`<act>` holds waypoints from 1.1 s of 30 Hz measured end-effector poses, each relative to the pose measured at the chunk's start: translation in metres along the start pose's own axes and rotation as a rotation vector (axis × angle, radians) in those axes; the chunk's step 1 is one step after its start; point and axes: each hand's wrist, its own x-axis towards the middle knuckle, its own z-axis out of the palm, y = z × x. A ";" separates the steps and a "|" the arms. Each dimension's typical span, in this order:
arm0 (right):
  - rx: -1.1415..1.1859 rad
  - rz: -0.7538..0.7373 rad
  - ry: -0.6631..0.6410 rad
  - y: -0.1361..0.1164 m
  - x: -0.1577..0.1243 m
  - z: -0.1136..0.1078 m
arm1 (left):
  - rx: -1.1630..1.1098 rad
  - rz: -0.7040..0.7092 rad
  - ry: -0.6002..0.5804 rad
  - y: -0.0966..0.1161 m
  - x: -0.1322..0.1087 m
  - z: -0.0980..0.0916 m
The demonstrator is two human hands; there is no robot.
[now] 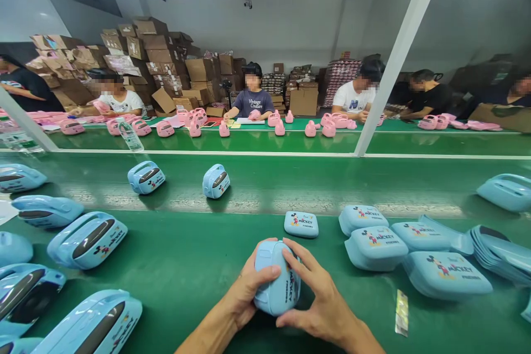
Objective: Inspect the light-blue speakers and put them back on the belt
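Between my hands is a light-blue plastic case (269,293) with a Mickey print on its right side, held upright above the green work surface. My left hand (249,282) grips its left side, thumb across the front. Against the printed side lie the fingers of my right hand (317,293), with its thumb low by the bottom edge. A flat blue printed panel (301,224) lies just beyond my hands. To the right are several stacks of matching Mickey panels (448,274). Finished-looking blue cases with handles and dark windows (88,240) stand at the left.
A small foil-like strip (401,312) lies right of my hands. Blue handled parts (498,249) are stacked at the far right. Ahead runs a green belt (332,182) carrying blue cases. Behind a white frame (400,55), several people sit among pink parts (279,128); cardboard boxes (160,55) are piled behind.
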 end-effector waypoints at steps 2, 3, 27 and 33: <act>-0.030 -0.018 -0.005 0.001 0.000 -0.003 | 0.030 0.019 -0.015 0.001 -0.002 0.001; -0.046 -0.025 -0.008 0.001 0.000 -0.005 | 0.045 0.031 -0.026 0.001 -0.003 0.001; -0.119 -0.099 0.082 -0.010 0.001 -0.002 | 0.222 0.012 0.035 0.014 -0.011 0.013; -0.028 0.041 0.094 -0.017 0.000 0.008 | 0.169 0.018 0.104 0.012 -0.012 0.014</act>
